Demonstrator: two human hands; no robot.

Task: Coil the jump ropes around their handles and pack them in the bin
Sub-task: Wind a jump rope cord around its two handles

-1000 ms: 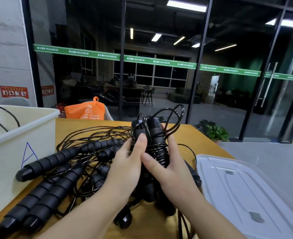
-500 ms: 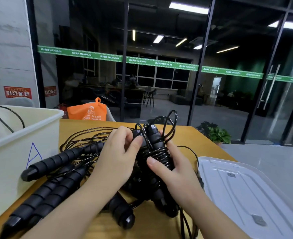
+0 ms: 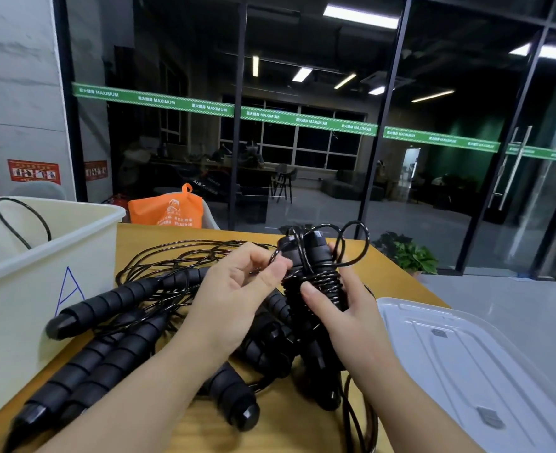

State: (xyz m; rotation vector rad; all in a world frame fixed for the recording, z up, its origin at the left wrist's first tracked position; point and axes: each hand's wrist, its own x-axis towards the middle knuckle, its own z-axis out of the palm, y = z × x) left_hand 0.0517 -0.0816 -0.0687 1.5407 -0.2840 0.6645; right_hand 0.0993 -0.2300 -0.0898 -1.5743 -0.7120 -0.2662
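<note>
The desk (image 3: 306, 429) is a yellow wooden top and takes up most of the lower view, with a big white bin (image 3: 41, 289) at its left edge, blue "A" drawn on the side, and one loop of black cord already poking above its rim. On the right lies the clear bin lid (image 3: 486, 371), flat and off. Between them sits a tangled pile of jump ropes (image 3: 132, 308), foam handles pointing toward the person, cords looped behind.

Step in hand looks like finishing the wrap on one rope: the right hand (image 3: 345, 308) grips the paired handles (image 3: 306, 256) upright with cord wound around the middle, held just above the pile. The left hand (image 3: 237, 295) pinches a bit of cord right beside the handle tops, fingers curled in. A few loose loops (image 3: 352, 243) stick out at the top, so the next move probably calls for tucking that end under a turn so it doesn't spring open, then carrying the bundle left into the bin. Plenty of ropes not coiled yet, so it's early-ish.

Room beyond: glass walls with a green stripe, dark hall behind, an orange bag (image 3: 167, 210) past the desk's far edge, a potted plant (image 3: 407, 255) to the right
</note>
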